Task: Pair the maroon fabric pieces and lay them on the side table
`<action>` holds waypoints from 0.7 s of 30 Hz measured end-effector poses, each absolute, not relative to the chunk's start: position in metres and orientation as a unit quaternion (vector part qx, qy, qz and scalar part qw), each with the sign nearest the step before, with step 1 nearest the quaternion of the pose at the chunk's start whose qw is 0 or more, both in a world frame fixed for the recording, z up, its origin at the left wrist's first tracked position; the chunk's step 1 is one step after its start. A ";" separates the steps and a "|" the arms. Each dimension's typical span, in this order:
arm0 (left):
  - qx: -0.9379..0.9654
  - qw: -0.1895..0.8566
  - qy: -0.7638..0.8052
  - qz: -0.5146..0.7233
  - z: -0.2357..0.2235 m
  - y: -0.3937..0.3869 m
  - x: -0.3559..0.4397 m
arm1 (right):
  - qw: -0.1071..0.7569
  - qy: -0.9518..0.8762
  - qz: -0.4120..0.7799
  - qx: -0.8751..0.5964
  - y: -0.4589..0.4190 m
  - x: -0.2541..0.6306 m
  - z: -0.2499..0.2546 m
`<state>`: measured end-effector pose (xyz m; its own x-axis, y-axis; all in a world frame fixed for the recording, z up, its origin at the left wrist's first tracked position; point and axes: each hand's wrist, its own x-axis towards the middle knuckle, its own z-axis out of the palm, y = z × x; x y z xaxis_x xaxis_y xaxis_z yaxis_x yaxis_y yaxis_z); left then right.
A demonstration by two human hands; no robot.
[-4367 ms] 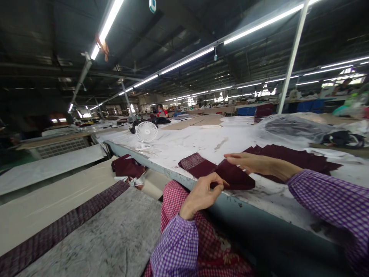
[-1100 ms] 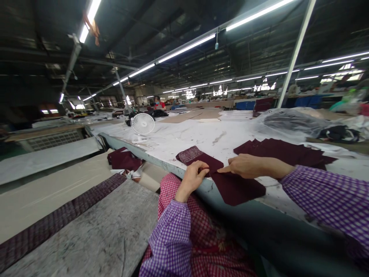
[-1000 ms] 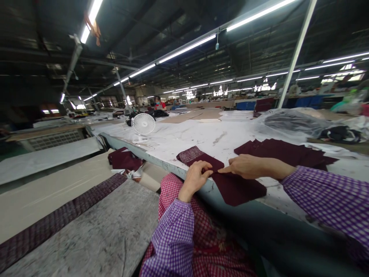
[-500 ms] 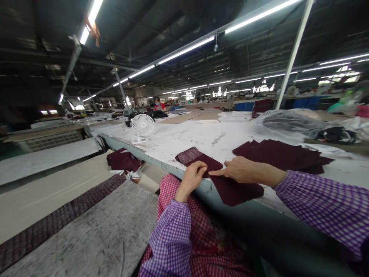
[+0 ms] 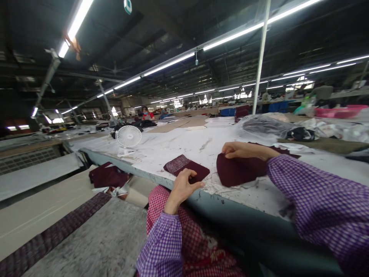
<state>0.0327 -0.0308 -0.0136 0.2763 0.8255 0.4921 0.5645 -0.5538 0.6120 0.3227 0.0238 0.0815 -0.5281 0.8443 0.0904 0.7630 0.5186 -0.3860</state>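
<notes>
My right hand pinches the upper left corner of a maroon fabric piece, which hangs tilted with its lower edge at the white tabletop. Behind my wrist, partly hidden, lies a fanned pile of maroon fabric pieces. My left hand is open at the table's front edge, thumb and fingers apart. Its fingertips are over the near side of a flat maroon fabric stack with a speckled grey patch at its far left end. Whether they touch the stack I cannot tell.
A white fan stands on the white-covered table. Clear plastic and a pink basin are at the right. Crumpled maroon cloth and a long maroon strip lie on the lower left surface. A person in red is far back.
My right hand has left the spot beside my left fingers and moved right and up, taking hold of a maroon piece. My left fingers have opened. The view has turned right.
</notes>
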 end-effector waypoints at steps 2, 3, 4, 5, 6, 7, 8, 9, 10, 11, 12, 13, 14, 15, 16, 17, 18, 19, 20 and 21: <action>0.786 0.128 0.470 0.381 -0.010 -0.034 0.038 | 0.160 -0.829 0.091 -0.528 0.038 0.361 0.085; 0.784 0.106 0.489 0.366 -0.008 -0.035 0.043 | 0.150 -0.809 0.046 -0.567 0.044 0.380 0.084; 0.781 0.084 0.509 0.352 -0.006 -0.036 0.047 | 0.146 -0.791 0.004 -0.594 0.050 0.397 0.082; 0.777 0.062 0.527 0.339 -0.004 -0.036 0.052 | 0.146 -0.781 -0.017 -0.607 0.054 0.411 0.080; 0.773 0.044 0.540 0.330 -0.003 -0.036 0.057 | 0.145 -0.773 -0.033 -0.617 0.058 0.422 0.076; 0.768 0.031 0.550 0.327 -0.003 -0.036 0.061 | 0.148 -0.768 -0.042 -0.622 0.061 0.430 0.073; 0.764 0.022 0.554 0.330 -0.003 -0.035 0.064 | 0.149 -0.765 -0.047 -0.625 0.062 0.434 0.070; 0.758 0.016 0.557 0.339 -0.004 -0.033 0.066 | 0.151 -0.762 -0.053 -0.628 0.063 0.435 0.068; 0.749 0.015 0.561 0.353 -0.005 -0.031 0.066 | 0.152 -0.759 -0.059 -0.630 0.062 0.432 0.068; 0.737 0.021 0.565 0.370 -0.006 -0.028 0.065 | 0.154 -0.757 -0.066 -0.632 0.060 0.426 0.069; 0.724 0.035 0.570 0.388 -0.007 -0.026 0.063 | 0.162 -0.758 -0.070 -0.628 0.057 0.417 0.071; 0.710 0.059 0.574 0.404 -0.008 -0.023 0.060 | 0.174 -0.764 -0.070 -0.617 0.053 0.405 0.074; 0.696 0.090 0.576 0.419 -0.007 -0.020 0.056 | 0.187 -0.773 -0.069 -0.602 0.047 0.391 0.078; 0.684 0.125 0.575 0.431 -0.007 -0.018 0.052 | 0.203 -0.790 -0.057 -0.575 0.041 0.374 0.081; 0.674 0.158 0.572 0.440 -0.006 -0.016 0.048 | 0.210 -0.808 -0.043 -0.549 0.035 0.356 0.084; 0.665 0.185 0.569 0.448 -0.005 -0.014 0.045 | 0.211 -0.826 -0.025 -0.523 0.029 0.338 0.086; 0.657 0.204 0.567 0.454 -0.004 -0.013 0.043 | 0.206 -0.845 0.000 -0.493 0.024 0.319 0.086; 0.650 0.213 0.566 0.460 -0.004 -0.012 0.041 | 0.196 -0.864 0.013 -0.463 0.021 0.300 0.084; 0.645 0.215 0.568 0.464 -0.004 -0.011 0.040 | 0.178 -0.886 0.018 -0.428 0.019 0.283 0.081; 0.642 0.213 0.569 0.468 -0.005 -0.010 0.040 | 0.158 -0.906 0.016 -0.392 0.019 0.266 0.076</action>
<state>0.0402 -0.0103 -0.0052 -0.0853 0.9292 0.3596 0.5312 -0.2629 0.8054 0.2662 0.0186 0.0763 -0.6429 0.7151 0.2745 0.7051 0.6925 -0.1524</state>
